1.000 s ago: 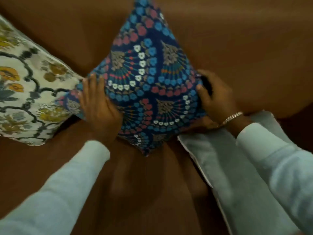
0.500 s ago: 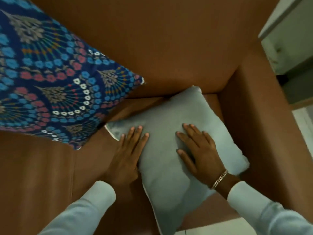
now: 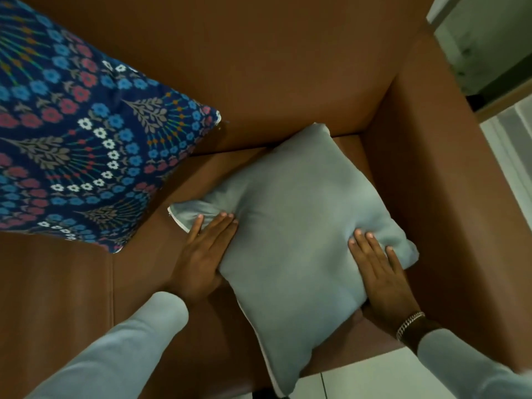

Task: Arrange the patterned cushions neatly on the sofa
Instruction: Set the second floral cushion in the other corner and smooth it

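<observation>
We note a plain pale grey cushion (image 3: 296, 226), a navy cushion (image 3: 80, 145) with blue-red-white florals, brown sofa (image 3: 273, 70).

dim warm light, brighter at right; wide-angle bending, soft blur throughout.

Blue floral cushion (image 3: 86, 145) propped against backrest — grey cushion (image 3: 293, 226) flat on seat.

Brown sofa (image 3: 288, 67) carries grey cushion (image 3: 296, 226) flat on seat by right armrest, blue patterned cushion (image 3: 86, 133) leaning on backrest.
</observation>
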Action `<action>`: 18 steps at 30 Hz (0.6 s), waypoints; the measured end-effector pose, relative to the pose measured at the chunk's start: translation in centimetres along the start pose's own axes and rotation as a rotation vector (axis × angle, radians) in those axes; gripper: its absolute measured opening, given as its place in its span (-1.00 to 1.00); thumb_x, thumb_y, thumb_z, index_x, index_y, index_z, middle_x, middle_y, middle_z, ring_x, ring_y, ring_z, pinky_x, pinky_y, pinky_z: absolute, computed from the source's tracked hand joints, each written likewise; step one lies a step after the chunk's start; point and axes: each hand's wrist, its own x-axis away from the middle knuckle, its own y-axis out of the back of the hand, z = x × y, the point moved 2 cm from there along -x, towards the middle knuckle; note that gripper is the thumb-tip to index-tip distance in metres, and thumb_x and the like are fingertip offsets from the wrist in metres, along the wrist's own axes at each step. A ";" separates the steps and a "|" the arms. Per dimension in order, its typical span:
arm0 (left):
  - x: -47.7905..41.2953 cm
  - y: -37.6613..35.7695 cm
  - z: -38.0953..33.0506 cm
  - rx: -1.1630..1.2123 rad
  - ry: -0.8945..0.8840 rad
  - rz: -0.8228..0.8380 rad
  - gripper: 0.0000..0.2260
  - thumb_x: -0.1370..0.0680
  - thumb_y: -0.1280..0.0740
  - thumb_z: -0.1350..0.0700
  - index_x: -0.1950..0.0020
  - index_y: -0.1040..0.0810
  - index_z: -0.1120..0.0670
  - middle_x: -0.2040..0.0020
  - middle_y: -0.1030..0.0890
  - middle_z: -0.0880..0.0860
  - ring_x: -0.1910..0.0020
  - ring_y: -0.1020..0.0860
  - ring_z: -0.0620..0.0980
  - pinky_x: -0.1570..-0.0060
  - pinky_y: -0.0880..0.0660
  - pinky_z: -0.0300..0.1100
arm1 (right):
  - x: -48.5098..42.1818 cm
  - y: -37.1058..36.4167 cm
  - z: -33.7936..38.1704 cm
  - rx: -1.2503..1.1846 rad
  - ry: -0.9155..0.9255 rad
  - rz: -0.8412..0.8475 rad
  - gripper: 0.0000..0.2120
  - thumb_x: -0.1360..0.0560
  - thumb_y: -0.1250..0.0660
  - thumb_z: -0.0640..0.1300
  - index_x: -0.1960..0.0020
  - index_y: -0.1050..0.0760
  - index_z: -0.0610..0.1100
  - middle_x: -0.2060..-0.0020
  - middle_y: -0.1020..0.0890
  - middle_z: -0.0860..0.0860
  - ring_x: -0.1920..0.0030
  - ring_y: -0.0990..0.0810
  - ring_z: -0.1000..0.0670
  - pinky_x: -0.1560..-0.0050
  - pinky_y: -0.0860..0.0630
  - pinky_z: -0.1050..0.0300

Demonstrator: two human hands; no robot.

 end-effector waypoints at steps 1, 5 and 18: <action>-0.2 0.1 0.1 0.030 0.004 -0.027 -0.56 -0.49 -0.24 0.08 -0.28 -0.52 0.32 -0.28 -0.57 0.26 -0.32 -0.50 0.17 -0.49 -0.12 0.07 | -0.6 0.5 0.1 -0.034 -0.002 -0.018 -0.14 -0.33 -0.45 -0.16 -0.52 -0.09 -0.11 -0.50 -0.20 -0.06 -0.51 -0.19 -0.13 -0.44 -0.22 -0.25; -2.0 2.3 -0.7 0.143 0.133 -0.185 -0.66 -0.42 -0.24 0.21 -0.11 -0.61 0.32 -0.04 -0.68 0.28 -0.12 -0.60 0.15 -0.29 -0.39 0.11 | -1.6 5.6 0.4 -0.371 0.033 -0.260 -0.50 -0.44 -0.19 -0.01 -0.32 -0.43 -0.21 -0.30 -0.48 -0.06 -0.35 -0.43 -0.02 -0.40 -0.29 -0.03; -17.7 13.7 -2.4 0.390 0.396 -0.609 -0.68 -0.57 -0.30 -0.03 0.23 -0.57 0.19 0.42 -0.57 0.15 0.43 -0.54 0.17 0.42 -0.49 0.04 | -13.8 25.3 -4.8 -0.278 -0.051 -0.831 -0.72 -0.57 -0.16 -0.03 0.18 -0.46 -0.20 0.41 -0.45 -0.06 0.40 -0.41 -0.06 0.31 -0.19 0.15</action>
